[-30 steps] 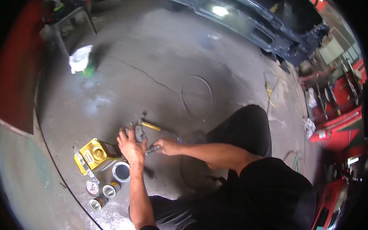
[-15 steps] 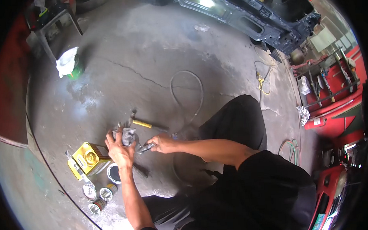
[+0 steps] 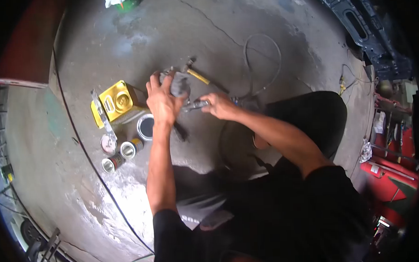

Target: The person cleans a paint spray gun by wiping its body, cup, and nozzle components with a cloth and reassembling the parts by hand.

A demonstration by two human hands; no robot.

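Well inside the edges of the concrete floor [image 3: 169, 40], the right hand [image 3: 220, 105] clasps a slim, shiny metal tool [image 3: 197, 105], its long axis pointing toward the left hand [image 3: 163, 101], whose fingers curl over a crumpled grey rag [image 3: 178, 85]; whether tool and rag touch, I cannot tell

Left hand [image 3: 163, 102] and right hand [image 3: 221, 106], two in all; grey bundle [image 3: 179, 85], one; metal tool [image 3: 195, 105], one; yellow-handled hammer [image 3: 199, 77], one; yellow tin [image 3: 118, 102], one; flat strip [image 3: 103, 116], one; round pinkish disc [image 3: 109, 144], one; wider dark-filled can [image 3: 138, 129], one; small open cans [image 3: 136, 144], two; looped hose [image 3: 245, 53], one; green container [image 3: 128, 4], one; white cloth [image 3: 114, 0], one
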